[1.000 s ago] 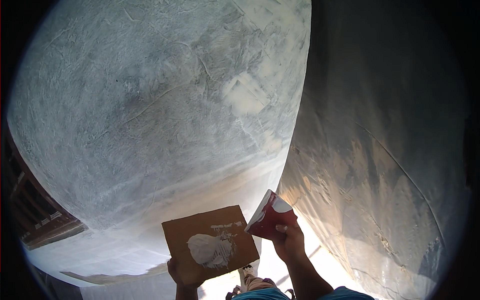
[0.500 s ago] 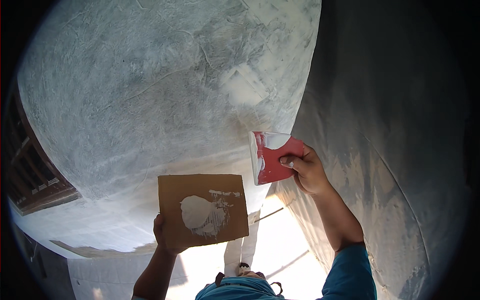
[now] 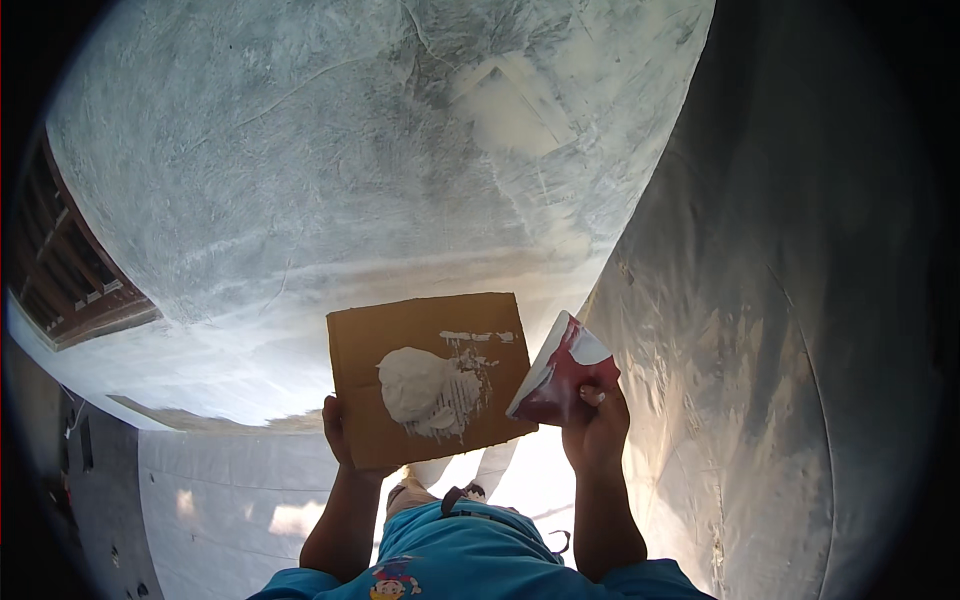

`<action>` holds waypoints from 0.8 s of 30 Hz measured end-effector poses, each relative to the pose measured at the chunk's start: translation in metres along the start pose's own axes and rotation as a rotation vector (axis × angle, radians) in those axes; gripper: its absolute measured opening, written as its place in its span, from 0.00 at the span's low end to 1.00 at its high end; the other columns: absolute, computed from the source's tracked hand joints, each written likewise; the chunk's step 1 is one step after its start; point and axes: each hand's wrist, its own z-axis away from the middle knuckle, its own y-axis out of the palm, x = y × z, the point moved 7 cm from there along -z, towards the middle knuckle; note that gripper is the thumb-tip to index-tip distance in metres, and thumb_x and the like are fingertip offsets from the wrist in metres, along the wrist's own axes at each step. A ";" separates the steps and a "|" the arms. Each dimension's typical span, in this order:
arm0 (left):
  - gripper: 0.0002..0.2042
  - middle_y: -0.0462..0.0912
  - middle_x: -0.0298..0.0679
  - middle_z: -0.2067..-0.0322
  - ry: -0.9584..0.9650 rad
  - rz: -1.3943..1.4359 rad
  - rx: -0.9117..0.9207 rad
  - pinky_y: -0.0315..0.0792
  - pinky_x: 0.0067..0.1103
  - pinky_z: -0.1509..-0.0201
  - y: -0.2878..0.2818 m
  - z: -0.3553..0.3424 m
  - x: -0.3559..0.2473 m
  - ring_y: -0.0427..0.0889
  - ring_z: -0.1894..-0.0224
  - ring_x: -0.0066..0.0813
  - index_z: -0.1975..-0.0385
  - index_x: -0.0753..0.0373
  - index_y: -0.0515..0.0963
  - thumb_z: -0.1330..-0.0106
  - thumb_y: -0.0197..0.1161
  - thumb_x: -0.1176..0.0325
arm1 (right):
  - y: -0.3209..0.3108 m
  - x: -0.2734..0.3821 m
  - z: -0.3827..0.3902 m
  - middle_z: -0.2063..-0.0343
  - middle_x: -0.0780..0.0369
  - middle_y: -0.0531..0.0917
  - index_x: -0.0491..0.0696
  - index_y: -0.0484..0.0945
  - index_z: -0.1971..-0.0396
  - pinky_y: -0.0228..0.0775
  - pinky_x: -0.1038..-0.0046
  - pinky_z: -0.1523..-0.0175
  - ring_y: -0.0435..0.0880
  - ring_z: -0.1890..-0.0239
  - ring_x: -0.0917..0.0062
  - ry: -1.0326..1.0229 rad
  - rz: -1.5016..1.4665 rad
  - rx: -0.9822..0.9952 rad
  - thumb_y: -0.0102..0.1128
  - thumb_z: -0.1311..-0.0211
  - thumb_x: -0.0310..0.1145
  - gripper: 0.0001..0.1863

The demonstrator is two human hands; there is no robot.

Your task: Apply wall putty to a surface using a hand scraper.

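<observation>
In the lower middle, my left hand (image 3: pixel 340 438) grips the left side of a brown cardboard board (image 3: pixel 360 320) that carries a lump of white putty (image 3: pixel 416 385) with streaks and smears beside it. My right hand (image 3: pixel 596 430) holds a red flat scraper (image 3: pixel 555 391) with white putty on its face and edge, tilted beside the board's right edge; whether they touch I cannot tell. Above both hands spreads a pale, roughly coated wall (image 3: pixel 350 160) with a lighter patch at the upper right.
A barred brown wooden window (image 3: pixel 70 260) sits at the left. A darker grey wall (image 3: pixel 790 220) runs down the right side, meeting the pale one at an edge. Bright sunlit ground (image 3: pixel 530 475) shows below the board, past my legs and blue shirt (image 3: pixel 470 555).
The scraper rose and turned flat, then came back down beside the board and tilted again. The board has moved higher in the view, and the camera's view has shifted.
</observation>
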 end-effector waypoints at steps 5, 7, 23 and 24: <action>0.39 0.59 0.50 0.28 -0.052 0.144 0.127 0.60 0.50 0.29 -0.007 -0.010 0.009 0.61 0.28 0.53 0.26 0.58 0.56 0.28 0.45 0.36 | 0.012 0.030 0.009 0.55 0.56 0.84 0.39 0.77 0.51 0.74 0.70 0.42 0.83 0.50 0.73 -0.243 0.256 0.025 0.57 0.41 0.15 0.17; 0.38 0.59 0.50 0.28 -0.077 0.189 0.140 0.60 0.50 0.29 0.000 -0.014 0.014 0.61 0.28 0.53 0.26 0.58 0.55 0.28 0.44 0.36 | 0.040 0.048 0.017 0.54 0.56 0.85 0.41 0.80 0.54 0.76 0.71 0.45 0.84 0.50 0.72 -0.545 0.901 0.254 0.61 0.41 0.16 0.15; 0.35 0.63 0.50 0.30 -0.144 0.147 0.073 0.63 0.47 0.29 0.025 -0.036 0.031 0.65 0.30 0.52 0.28 0.62 0.57 0.25 0.43 0.41 | 0.120 0.034 0.030 0.61 0.69 0.88 0.57 0.87 0.64 0.75 0.68 0.43 0.86 0.55 0.75 -0.827 1.612 1.064 0.80 0.60 0.33 0.18; 0.35 0.63 0.51 0.30 -0.149 0.140 0.082 0.64 0.47 0.29 0.025 -0.036 0.031 0.65 0.30 0.52 0.28 0.62 0.57 0.25 0.43 0.42 | 0.120 0.032 0.030 0.61 0.69 0.88 0.57 0.87 0.64 0.75 0.68 0.43 0.86 0.55 0.75 -0.825 1.612 1.067 0.80 0.60 0.33 0.18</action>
